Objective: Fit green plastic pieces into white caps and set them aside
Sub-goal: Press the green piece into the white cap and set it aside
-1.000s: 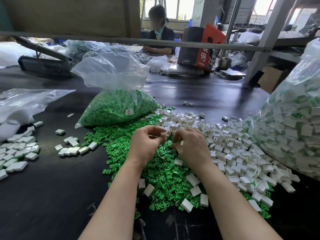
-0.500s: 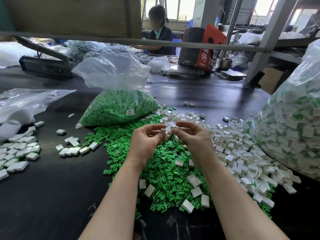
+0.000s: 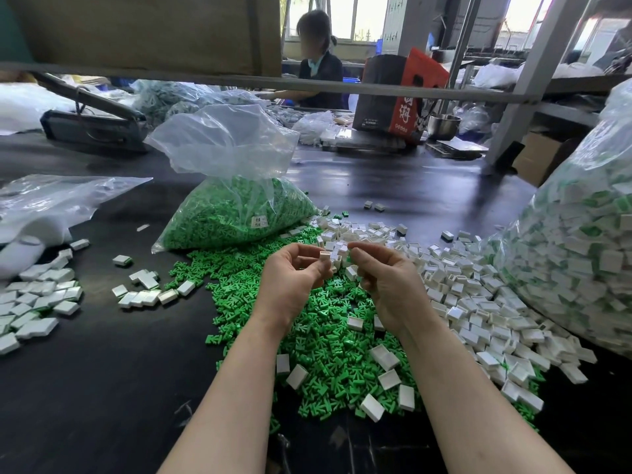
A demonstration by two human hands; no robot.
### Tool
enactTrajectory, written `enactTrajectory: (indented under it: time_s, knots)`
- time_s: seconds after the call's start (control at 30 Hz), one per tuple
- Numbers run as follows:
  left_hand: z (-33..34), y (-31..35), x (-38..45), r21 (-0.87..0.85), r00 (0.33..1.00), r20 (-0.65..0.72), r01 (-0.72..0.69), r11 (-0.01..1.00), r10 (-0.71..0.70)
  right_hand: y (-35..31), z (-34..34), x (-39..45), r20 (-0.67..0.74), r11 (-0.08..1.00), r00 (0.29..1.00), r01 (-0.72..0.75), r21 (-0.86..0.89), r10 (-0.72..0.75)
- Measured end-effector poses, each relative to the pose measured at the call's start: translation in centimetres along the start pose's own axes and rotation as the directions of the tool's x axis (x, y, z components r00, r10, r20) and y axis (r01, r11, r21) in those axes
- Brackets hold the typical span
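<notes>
Above the loose green plastic pieces [image 3: 321, 340] my two hands are raised close together. My left hand [image 3: 290, 282] pinches a small white cap [image 3: 324, 256] between thumb and fingers. My right hand [image 3: 386, 285] is curled, its thumb and forefinger pinched together just right of the cap; a sliver of green shows under them, but the piece itself is mostly hidden. A wide heap of empty white caps [image 3: 478, 302] spreads to the right of the green pile. Fitted white pieces lie in groups at the left [image 3: 37, 302] and centre left [image 3: 147, 295].
An open clear bag of green pieces [image 3: 236, 213] stands behind the pile. A large clear bag of white-and-green pieces [image 3: 581, 261] fills the right side. Plastic bags [image 3: 51, 200] lie at far left on the dark table [image 3: 102, 388]. Another person sits at the back.
Both hands have lifted off the pile and turned palm-inward. The right hand has drawn slightly away from the left, which keeps the white cap.
</notes>
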State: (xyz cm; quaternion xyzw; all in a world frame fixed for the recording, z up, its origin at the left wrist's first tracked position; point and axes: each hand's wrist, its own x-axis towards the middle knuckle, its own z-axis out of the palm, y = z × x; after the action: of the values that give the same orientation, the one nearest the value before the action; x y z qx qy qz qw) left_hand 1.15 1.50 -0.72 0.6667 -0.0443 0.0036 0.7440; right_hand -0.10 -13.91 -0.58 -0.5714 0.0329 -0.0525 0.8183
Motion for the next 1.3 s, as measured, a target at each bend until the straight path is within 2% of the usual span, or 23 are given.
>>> enactTrajectory:
  time_s: [0.1, 0.53, 0.8, 1.0, 1.3]
  knots:
    - [0.11, -0.01, 0.0, -0.012, 1.0, 0.009, 0.004, 1.0, -0.004, 0.02, -0.15, 0.16, -0.019, 0.996, 0.999, -0.044, 0.071, 0.045]
    - [0.37, 0.18, -0.21, -0.02, 0.998, 0.056, 0.014, 1.0, -0.013, 0.03, 0.05, 0.11, -0.057, 1.0, 0.998, -0.014, -0.022, 0.013]
    - [0.41, 0.19, -0.2, -0.03, 0.999, 0.048, 0.004, 1.0, -0.003, 0.33, 0.5, -0.03, -0.046, 0.989, 0.997, 0.057, -0.136, -0.063]
    - [0.26, 0.09, -0.08, 0.035, 0.999, 0.021, -0.035, 0.999, 0.035, 0.58, 0.16, 0.06, -0.001, 0.973, 0.995, 0.093, -0.211, -0.096]
    - [0.34, 0.07, -0.32, 0.006, 1.0, 0.027, 0.005, 1.0, -0.005, 0.7, -0.4, 0.28, 0.03, 0.893, 0.989, 0.141, -0.427, -0.142]
